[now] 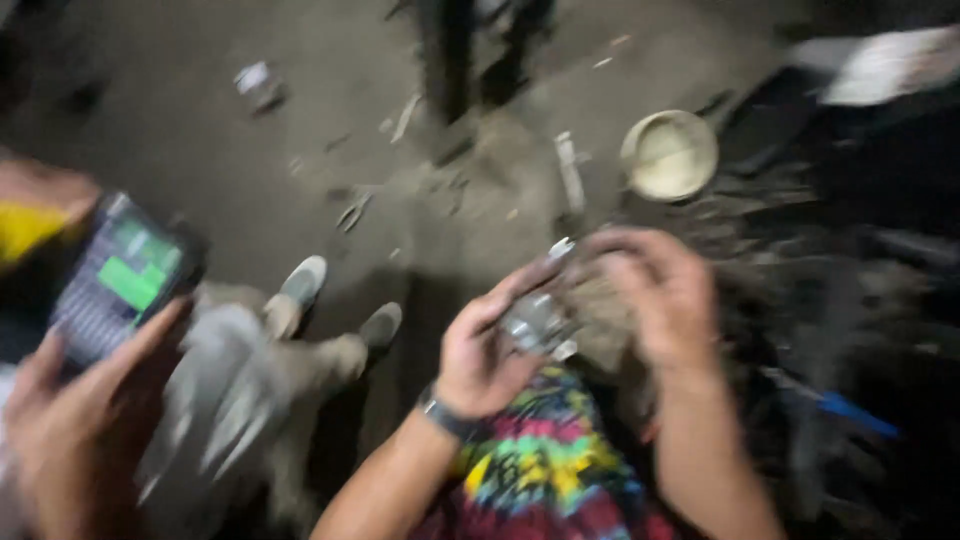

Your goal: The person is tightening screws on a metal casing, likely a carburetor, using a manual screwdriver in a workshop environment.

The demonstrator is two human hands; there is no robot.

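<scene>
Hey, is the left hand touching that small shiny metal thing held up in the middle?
Touching. The head view shows the left hand with its fingers curled around the small metal piece, no gap visible between them, though the picture is blurred.

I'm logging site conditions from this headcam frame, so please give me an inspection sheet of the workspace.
Surface: dusty grey ground, littered.
Job's things: small metallic part, blurred, held between both hands.
Clutter: pale round bowl, scattered scraps, crushed can-like piece.
Hands: left hand, with a dark wristband, and right hand both grip the part.
Cables: nothing seen.
Surroundings: another person's hand holds a phone with a lit screen; grey shoes beside; dark junk pile at right.
</scene>
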